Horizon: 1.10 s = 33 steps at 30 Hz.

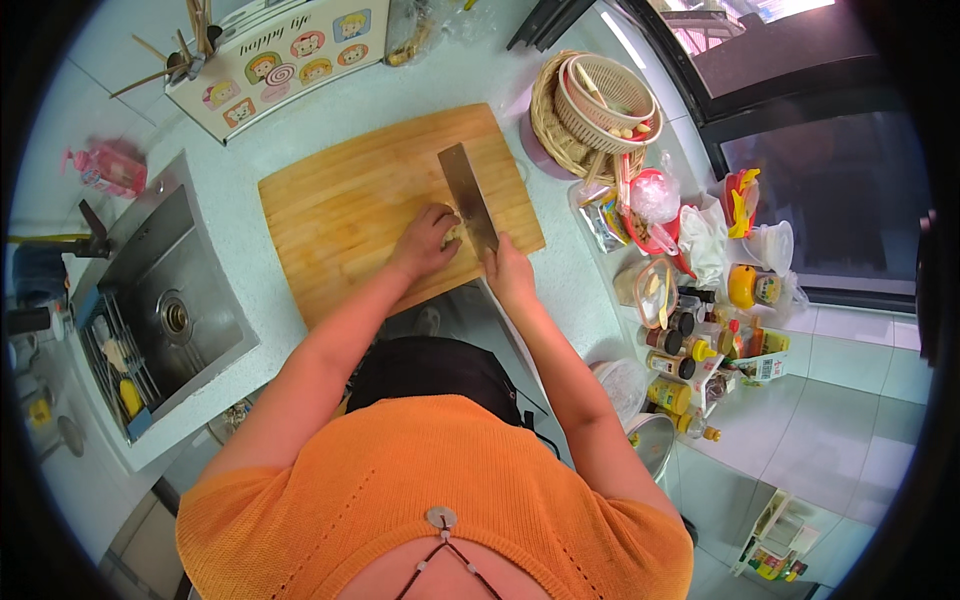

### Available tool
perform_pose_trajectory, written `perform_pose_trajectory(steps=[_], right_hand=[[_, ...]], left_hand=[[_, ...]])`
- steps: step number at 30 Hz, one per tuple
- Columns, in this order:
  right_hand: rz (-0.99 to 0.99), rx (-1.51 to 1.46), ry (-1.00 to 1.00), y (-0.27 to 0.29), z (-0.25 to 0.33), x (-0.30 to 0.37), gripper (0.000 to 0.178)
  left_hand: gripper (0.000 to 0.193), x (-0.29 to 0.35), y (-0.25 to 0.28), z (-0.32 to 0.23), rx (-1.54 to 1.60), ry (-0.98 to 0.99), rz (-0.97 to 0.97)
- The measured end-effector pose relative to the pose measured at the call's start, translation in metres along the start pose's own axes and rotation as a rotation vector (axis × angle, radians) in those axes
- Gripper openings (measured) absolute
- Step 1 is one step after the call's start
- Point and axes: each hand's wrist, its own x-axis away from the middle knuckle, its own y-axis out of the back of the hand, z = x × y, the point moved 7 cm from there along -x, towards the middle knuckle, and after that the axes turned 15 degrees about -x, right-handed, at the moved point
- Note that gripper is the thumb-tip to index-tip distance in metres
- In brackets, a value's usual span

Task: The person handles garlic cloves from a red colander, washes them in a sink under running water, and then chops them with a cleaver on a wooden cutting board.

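Note:
My right hand [510,270] is wrapped round the handle of a cleaver [467,195], whose broad dark blade points away from me over the wooden cutting board [350,185]. Just left of the blade, my left hand [426,243] presses with curled fingers on a small pale-yellow piece of food [453,233]. That piece lies on the board near its front right part, close to the blade. Its exact kind is too small to tell, and my fingers partly cover it. Whether the edge touches it, I cannot tell.
A steel sink [175,310] with a dish rack is on the left, a pink soap bottle [112,170] behind it. A cartoon-printed box [285,65] stands behind the board. Baskets [600,100], a food container [645,290] and several seasoning jars [670,365] crowd the right side.

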Motion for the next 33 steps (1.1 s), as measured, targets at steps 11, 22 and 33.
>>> perform_pose_trajectory(steps=[11, 22, 33], right_hand=[[0.161, 0.137, 0.032, 0.015, 0.018, 0.001, 0.021], [-0.04, -0.083, 0.115, 0.005, 0.008, -0.007, 0.021], [0.175, -0.003, 0.018, 0.017, 0.008, -0.009, 0.028]], left_hand=[[0.03, 0.002, -0.001, 0.002, -0.006, 0.023, -0.02], [0.028, 0.002, -0.003, 0.005, 0.016, 0.036, 0.001], [0.025, 0.0, -0.002, 0.004, -0.008, 0.01, -0.022]])
